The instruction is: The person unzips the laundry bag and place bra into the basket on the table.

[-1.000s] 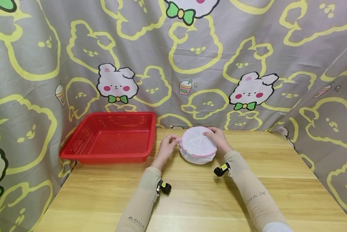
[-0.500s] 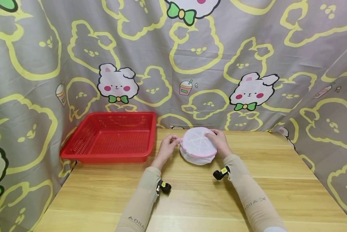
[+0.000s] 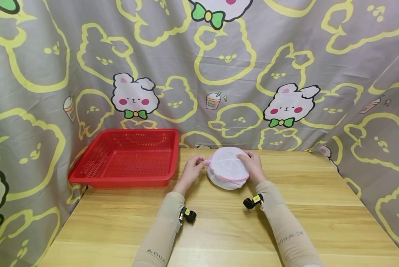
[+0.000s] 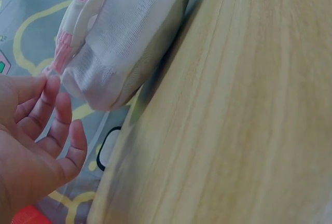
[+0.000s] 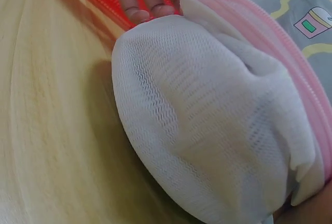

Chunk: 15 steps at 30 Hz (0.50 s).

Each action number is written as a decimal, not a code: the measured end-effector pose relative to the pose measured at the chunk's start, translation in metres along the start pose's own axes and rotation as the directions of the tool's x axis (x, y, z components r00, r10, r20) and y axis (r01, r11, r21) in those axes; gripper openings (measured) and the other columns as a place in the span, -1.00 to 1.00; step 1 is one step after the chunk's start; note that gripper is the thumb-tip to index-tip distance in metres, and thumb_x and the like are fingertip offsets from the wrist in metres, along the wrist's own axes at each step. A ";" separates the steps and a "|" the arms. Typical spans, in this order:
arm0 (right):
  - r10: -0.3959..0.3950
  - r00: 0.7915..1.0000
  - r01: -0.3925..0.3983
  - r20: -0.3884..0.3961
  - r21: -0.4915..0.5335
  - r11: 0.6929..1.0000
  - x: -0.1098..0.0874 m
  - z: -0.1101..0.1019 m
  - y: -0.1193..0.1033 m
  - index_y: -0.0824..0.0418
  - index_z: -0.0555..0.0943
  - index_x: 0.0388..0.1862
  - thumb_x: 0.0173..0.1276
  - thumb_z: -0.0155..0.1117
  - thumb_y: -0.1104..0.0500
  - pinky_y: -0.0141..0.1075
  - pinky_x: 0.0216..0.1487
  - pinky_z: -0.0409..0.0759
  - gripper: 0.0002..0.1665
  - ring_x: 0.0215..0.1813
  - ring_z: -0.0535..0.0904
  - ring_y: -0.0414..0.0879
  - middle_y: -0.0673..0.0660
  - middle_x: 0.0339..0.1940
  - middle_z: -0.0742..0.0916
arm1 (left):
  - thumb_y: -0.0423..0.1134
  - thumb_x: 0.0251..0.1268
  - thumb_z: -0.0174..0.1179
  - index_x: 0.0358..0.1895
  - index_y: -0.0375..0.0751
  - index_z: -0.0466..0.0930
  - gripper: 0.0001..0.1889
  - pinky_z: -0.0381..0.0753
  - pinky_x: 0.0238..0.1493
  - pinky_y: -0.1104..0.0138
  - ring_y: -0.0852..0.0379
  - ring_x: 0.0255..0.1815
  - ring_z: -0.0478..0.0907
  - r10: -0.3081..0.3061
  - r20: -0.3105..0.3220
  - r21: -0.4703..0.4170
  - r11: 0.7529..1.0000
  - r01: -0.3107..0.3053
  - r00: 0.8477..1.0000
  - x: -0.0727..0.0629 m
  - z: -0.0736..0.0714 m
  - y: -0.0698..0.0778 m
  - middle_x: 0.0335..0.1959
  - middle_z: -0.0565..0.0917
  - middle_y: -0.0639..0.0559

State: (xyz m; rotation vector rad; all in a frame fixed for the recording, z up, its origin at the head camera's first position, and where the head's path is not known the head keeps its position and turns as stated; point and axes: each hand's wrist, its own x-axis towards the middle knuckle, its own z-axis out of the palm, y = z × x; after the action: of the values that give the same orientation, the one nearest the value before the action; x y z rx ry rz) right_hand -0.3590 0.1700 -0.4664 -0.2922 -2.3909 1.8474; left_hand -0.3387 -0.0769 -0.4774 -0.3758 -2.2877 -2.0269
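A round white mesh laundry bag (image 3: 228, 163) with a pink zipped rim rests on the wooden table in front of me. My left hand (image 3: 192, 169) pinches the pink end at the rim's left side between thumb and index finger. In the left wrist view, the other fingers of my left hand (image 4: 36, 130) are loosely bent. My right hand (image 3: 253, 165) grips the bag's right edge, thumb on top and fingers behind, mostly hidden. The right wrist view shows the bulging mesh side (image 5: 192, 115) and the pink zipper (image 5: 280, 42) up close. The bag's contents cannot be made out.
A red perforated plastic basket (image 3: 124, 181) stands at the left rear of the wooden table (image 3: 216, 230). A grey curtain (image 3: 182, 63) with cartoon rabbits hangs behind the table and along both sides.
My right hand and forearm have shifted slightly inward and toward me, still holding the bag's edge. The bag has moved very slightly with it. The left hand stays at the rim.
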 end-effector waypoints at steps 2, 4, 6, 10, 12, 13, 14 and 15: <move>0.006 1.000 -0.006 -0.010 0.015 1.000 -0.001 0.000 0.001 0.35 0.54 0.17 0.30 0.28 0.15 -0.54 -0.11 0.47 -0.50 -0.02 0.52 -0.10 0.29 0.14 0.63 | -0.31 0.34 0.20 -0.17 -0.40 0.57 -0.82 0.53 0.04 -0.15 -0.38 -0.11 0.54 0.000 0.012 -0.003 1.000 0.000 1.000 0.000 0.000 -0.001 -0.27 0.61 -0.30; 0.017 1.000 -0.017 -0.020 0.025 1.000 -0.002 0.001 0.001 0.36 0.54 0.18 0.30 0.28 0.15 -0.56 -0.15 0.47 -0.49 -0.07 0.52 -0.13 0.29 0.13 0.63 | -0.29 0.35 0.20 -0.16 -0.39 0.57 -0.82 0.54 0.02 -0.12 -0.37 -0.11 0.54 0.004 0.020 0.003 1.000 -0.004 1.000 0.000 0.000 -0.001 -0.25 0.61 -0.32; 0.032 0.999 -0.031 -0.033 0.030 0.999 -0.003 0.001 0.002 0.37 0.54 0.18 0.31 0.27 0.14 -0.56 -0.17 0.47 -0.49 -0.09 0.51 -0.16 0.28 0.11 0.63 | -0.28 0.35 0.20 -0.17 -0.38 0.58 -0.82 0.55 0.00 -0.10 -0.36 -0.11 0.53 0.004 0.023 0.011 1.000 -0.004 1.000 0.000 0.000 -0.001 -0.24 0.61 -0.32; 0.067 0.996 -0.063 -0.066 0.062 0.996 -0.004 0.003 0.003 0.40 0.52 0.18 0.30 0.27 0.14 -0.54 -0.17 0.47 -0.47 -0.11 0.51 -0.16 0.27 0.08 0.62 | -0.31 0.36 0.18 -0.18 -0.37 0.58 -0.85 0.53 0.02 -0.14 -0.37 -0.11 0.53 -0.002 0.037 0.016 1.000 0.001 0.999 -0.001 -0.001 0.001 -0.27 0.61 -0.28; 0.087 0.993 -0.079 -0.085 0.091 0.993 -0.005 0.003 0.004 0.41 0.51 0.17 0.29 0.28 0.15 -0.53 -0.18 0.48 -0.47 -0.11 0.50 -0.14 0.25 0.06 0.61 | -0.32 0.36 0.17 -0.17 -0.38 0.57 -0.85 0.52 0.04 -0.17 -0.36 -0.12 0.54 0.001 0.049 0.012 1.000 -0.002 0.999 -0.001 -0.001 0.002 -0.28 0.61 -0.28; 0.094 0.991 -0.085 -0.092 0.102 0.991 -0.005 0.003 0.004 0.42 0.51 0.17 0.29 0.28 0.15 -0.52 -0.17 0.48 -0.47 -0.11 0.50 -0.14 0.24 0.05 0.60 | -0.32 0.37 0.17 -0.17 -0.39 0.57 -0.84 0.51 0.05 -0.18 -0.36 -0.12 0.54 0.002 0.056 0.009 1.000 -0.003 0.998 -0.001 -0.001 0.003 -0.28 0.60 -0.28; 0.102 0.990 -0.090 -0.098 0.113 0.990 -0.005 0.004 0.004 0.42 0.51 0.16 0.28 0.28 0.16 -0.52 -0.18 0.48 -0.47 -0.11 0.50 -0.14 0.23 0.04 0.60 | -0.32 0.37 0.17 -0.16 -0.39 0.57 -0.84 0.51 0.06 -0.19 -0.35 -0.12 0.54 0.002 0.061 0.009 1.000 -0.003 0.998 -0.001 -0.001 0.003 -0.28 0.60 -0.28; 0.102 0.989 -0.090 -0.103 0.118 0.989 -0.005 0.003 0.005 0.43 0.51 0.16 0.29 0.28 0.16 -0.52 -0.18 0.47 -0.47 -0.12 0.50 -0.14 0.23 0.04 0.59 | -0.31 0.37 0.17 -0.16 -0.38 0.57 -0.84 0.51 0.05 -0.18 -0.33 -0.13 0.55 0.002 0.063 0.015 1.000 -0.003 0.998 -0.002 -0.001 0.003 -0.28 0.60 -0.27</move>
State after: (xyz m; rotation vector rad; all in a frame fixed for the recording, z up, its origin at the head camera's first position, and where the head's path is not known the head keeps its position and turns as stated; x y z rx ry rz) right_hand -0.3540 0.1666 -0.4716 -0.4929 -2.2280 1.9443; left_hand -0.3366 -0.0781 -0.4742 -0.4480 -2.3359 -2.0233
